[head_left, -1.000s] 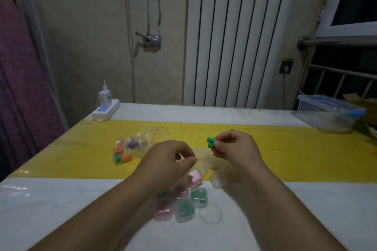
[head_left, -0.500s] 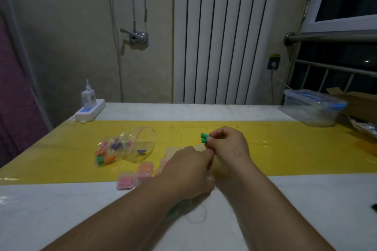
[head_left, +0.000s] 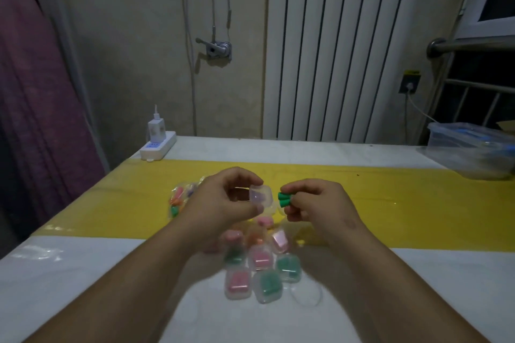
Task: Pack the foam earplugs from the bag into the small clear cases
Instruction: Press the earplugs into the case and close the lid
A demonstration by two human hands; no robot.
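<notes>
Earplugs and case held above the table [head_left: 83, 273].
Left hand [head_left: 220, 203] pinching a small clear case [head_left: 260, 195]; right hand [head_left: 315, 200] fingers clamped on two green earplugs [head_left: 284, 199], just beside it.

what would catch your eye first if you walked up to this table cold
The two hands raised over the yellow strip of the table: the left hand pinches a small clear case, and the right hand holds a pair of green earplugs just beside it. Below them, on the white near part, sits a cluster of filled cases showing pink and green, and a bag of mixed-colour earplugs lies behind the left hand.
</notes>
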